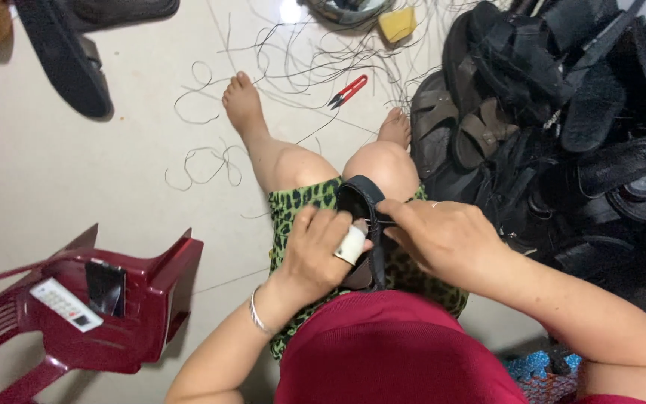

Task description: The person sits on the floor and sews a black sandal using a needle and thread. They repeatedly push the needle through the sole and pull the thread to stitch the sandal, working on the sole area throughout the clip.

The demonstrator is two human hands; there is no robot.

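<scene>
- At the centre of the frame, a black rubber sandal [361, 203] rests on the person's lap.
- Left hand [321, 251], its thumb wrapped in white tape, is closed around the sandal's near side.
- Right hand [443, 236] pinches the sandal's strap with curled fingers.
- Red thread snips [348, 90] lie on the pale floor, upper centre.
- Heaped black sandals [562, 112] fill the upper right.
</scene>
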